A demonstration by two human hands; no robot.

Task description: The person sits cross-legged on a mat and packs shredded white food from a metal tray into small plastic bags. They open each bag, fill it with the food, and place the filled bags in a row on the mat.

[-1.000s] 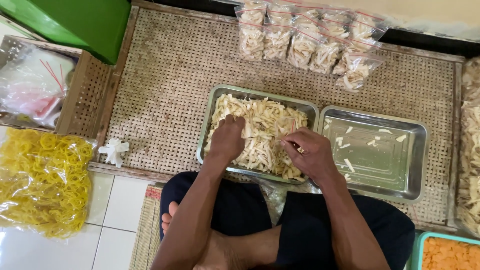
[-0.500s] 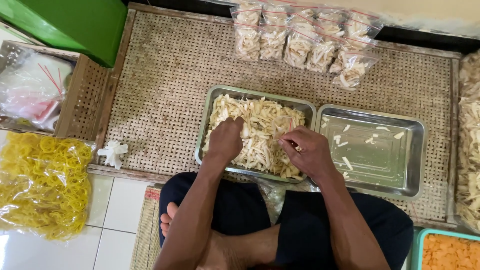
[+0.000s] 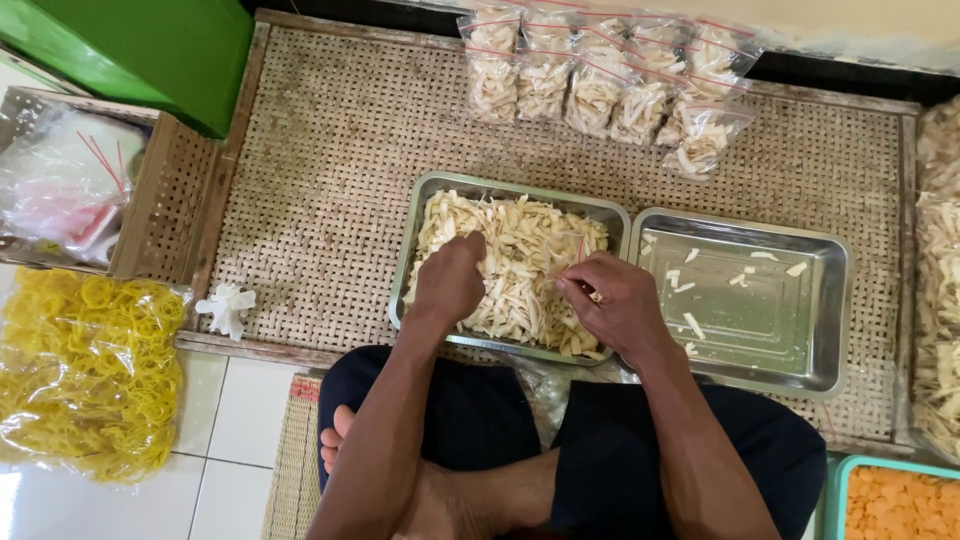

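I sit cross-legged in front of a metal tray (image 3: 412,244) heaped with pale stick-shaped chips (image 3: 525,250). My left hand (image 3: 450,280) is curled down into the chips at the tray's left side. Over the tray's right side, my right hand (image 3: 615,300) pinches a thin red strip between its fingertips. Whether the left hand holds chips is hidden by its knuckles. A second metal tray (image 3: 835,320) to the right holds only a few scattered chips.
A row of clear bags filled with chips (image 3: 610,85) lies at the back of the woven bamboo mat (image 3: 320,190). A green box (image 3: 150,50), a bag of yellow ring crackers (image 3: 85,370), and a teal bin of orange crackers (image 3: 900,505) surround me.
Both hands have stayed over the chip tray with only small finger movements. The view has shifted slightly.
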